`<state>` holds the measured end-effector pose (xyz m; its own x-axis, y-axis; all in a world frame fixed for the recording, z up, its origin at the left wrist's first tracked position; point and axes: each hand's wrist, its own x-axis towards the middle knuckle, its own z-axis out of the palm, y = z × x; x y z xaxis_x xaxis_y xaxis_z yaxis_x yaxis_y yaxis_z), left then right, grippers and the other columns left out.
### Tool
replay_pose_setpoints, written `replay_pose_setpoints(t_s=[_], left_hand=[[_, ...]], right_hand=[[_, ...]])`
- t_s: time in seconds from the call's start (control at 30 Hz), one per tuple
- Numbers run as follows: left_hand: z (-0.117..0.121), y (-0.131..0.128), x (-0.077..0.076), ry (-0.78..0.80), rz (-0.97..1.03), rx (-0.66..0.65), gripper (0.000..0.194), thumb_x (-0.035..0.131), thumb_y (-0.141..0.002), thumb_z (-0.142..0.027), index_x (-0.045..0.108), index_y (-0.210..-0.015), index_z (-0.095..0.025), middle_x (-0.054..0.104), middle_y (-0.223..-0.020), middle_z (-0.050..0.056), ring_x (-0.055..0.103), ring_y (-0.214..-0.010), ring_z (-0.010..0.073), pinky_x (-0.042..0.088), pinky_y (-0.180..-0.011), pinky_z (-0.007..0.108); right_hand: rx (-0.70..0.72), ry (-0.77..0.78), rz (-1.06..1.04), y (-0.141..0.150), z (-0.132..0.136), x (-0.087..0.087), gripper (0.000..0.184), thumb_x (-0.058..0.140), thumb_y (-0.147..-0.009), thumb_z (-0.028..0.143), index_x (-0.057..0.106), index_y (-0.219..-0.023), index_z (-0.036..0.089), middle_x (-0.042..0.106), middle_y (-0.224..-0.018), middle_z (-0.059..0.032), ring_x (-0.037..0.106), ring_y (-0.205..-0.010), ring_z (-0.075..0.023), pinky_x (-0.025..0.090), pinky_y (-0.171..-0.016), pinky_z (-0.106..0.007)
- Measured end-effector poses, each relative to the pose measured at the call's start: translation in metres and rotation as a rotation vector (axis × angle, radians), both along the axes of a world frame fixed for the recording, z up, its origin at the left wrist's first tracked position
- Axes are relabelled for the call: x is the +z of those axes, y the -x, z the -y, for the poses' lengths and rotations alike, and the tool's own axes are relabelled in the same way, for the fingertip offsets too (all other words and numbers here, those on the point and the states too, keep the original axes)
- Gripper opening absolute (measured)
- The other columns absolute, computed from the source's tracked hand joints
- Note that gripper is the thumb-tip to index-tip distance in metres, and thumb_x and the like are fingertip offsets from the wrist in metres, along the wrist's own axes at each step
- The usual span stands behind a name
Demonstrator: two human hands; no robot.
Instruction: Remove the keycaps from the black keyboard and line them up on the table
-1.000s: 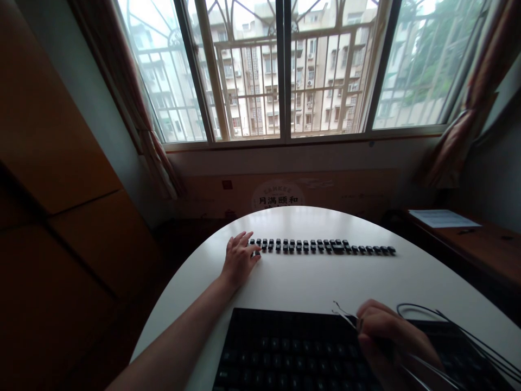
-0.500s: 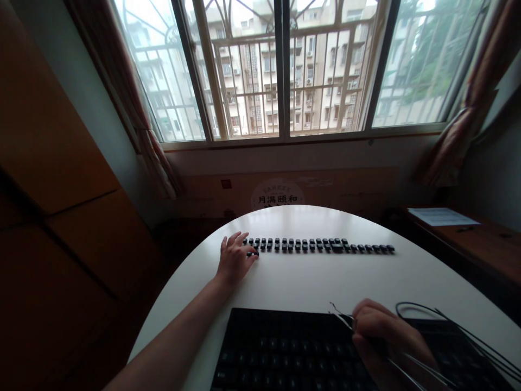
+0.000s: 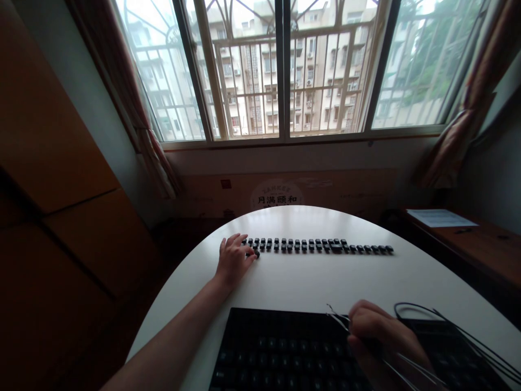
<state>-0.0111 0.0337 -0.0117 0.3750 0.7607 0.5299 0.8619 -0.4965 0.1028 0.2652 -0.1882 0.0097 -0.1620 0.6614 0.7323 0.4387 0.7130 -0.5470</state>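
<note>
At the left end of two rows of black keycaps [image 3: 310, 247], my left hand [image 3: 234, 262] has its thumb and forefinger closed on a single keycap [image 3: 256, 254], just in front of the front row. Its other fingers reach over the row's end and partly hide it. My right hand [image 3: 386, 334] is closed around a wire keycap puller [image 3: 338, 317], whose thin metal loops stick out to the left past the fingers and whose other wires show below. Under that hand lies a black keyboard [image 3: 280, 320], partly covered by the hand and cut off by the lower edge.
A round white table [image 3: 293, 277] carries everything. A black cable [image 3: 439, 312] curves over the keyboard's right side. To the right stands a brown desk [image 3: 488, 244] with a paper sheet [image 3: 442, 217]. A large printed box [image 3: 334, 187] stands beyond the table, beneath the window.
The keycap at my left fingertips has shifted slightly to the right. My right hand with the keycap puller has moved a little left. Otherwise the scene looks the same.
</note>
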Motion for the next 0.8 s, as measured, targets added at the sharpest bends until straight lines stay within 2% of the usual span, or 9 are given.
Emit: replay_pose_setpoints(t_s=[0.1,0.23,0.43,0.8], left_hand=[[0.001,-0.001,0.000,-0.034,-0.015,-0.005,0.004,0.073,-0.076,-0.022,0.074,-0.079,-0.024,0.062,-0.129,0.010,0.047,-0.127,0.0340,0.029,-0.108,0.060],[0.002,-0.003,0.000,-0.073,-0.053,-0.011,0.015,0.073,-0.076,-0.022,0.075,-0.090,-0.028,0.059,-0.133,0.008,0.046,-0.128,0.0322,0.028,-0.110,0.059],[0.001,-0.002,0.000,-0.073,-0.078,0.005,0.012,0.073,-0.076,-0.023,0.076,-0.086,-0.029,0.061,-0.131,0.007,0.048,-0.127,0.0324,0.030,-0.109,0.057],[-0.001,0.000,-0.001,-0.056,-0.043,0.002,0.007,0.074,-0.075,-0.027,0.074,-0.082,-0.026,0.063,-0.127,0.007,0.051,-0.123,0.0319,0.033,-0.107,0.054]], right_hand=[[-0.061,0.013,-0.033,0.004,0.003,0.007,0.017,0.053,-0.089,0.014,0.048,-0.076,0.023,0.047,-0.063,0.0000,0.050,-0.055,-0.0159,0.045,-0.049,-0.026],[0.021,-0.027,0.001,0.002,0.000,0.004,0.016,0.049,-0.090,0.010,0.047,-0.079,0.022,0.047,-0.064,0.0004,0.049,-0.056,-0.0144,0.043,-0.051,-0.025],[0.052,-0.001,0.007,-0.004,-0.005,-0.007,0.015,0.048,-0.090,0.008,0.047,-0.081,0.021,0.046,-0.068,0.0004,0.047,-0.059,-0.0131,0.040,-0.053,-0.024],[0.055,-0.014,-0.014,-0.003,-0.006,-0.007,0.014,0.049,-0.090,0.009,0.049,-0.082,0.021,0.046,-0.068,0.0007,0.047,-0.059,-0.0134,0.039,-0.053,-0.025]])
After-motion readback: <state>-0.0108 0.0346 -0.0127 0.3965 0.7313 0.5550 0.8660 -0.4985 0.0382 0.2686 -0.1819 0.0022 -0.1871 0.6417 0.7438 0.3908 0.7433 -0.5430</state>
